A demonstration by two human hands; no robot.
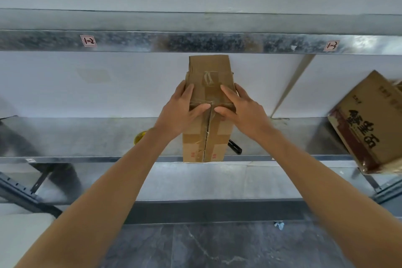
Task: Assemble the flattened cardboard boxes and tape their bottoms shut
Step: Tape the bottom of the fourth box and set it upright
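On the metal shelf (87, 137), at 12 o'clock: cardboard box (217, 137), taped seam up. My left hand (185, 111) grips its 9 o'clock side, my right hand (241, 109) its 3 o'clock side, thumbs on top.

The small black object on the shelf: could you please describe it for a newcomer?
Find the metal shelf, then the plain cardboard box standing on it. Beside the box's lower right corner lies a short black cylinder, the only dark thing there.
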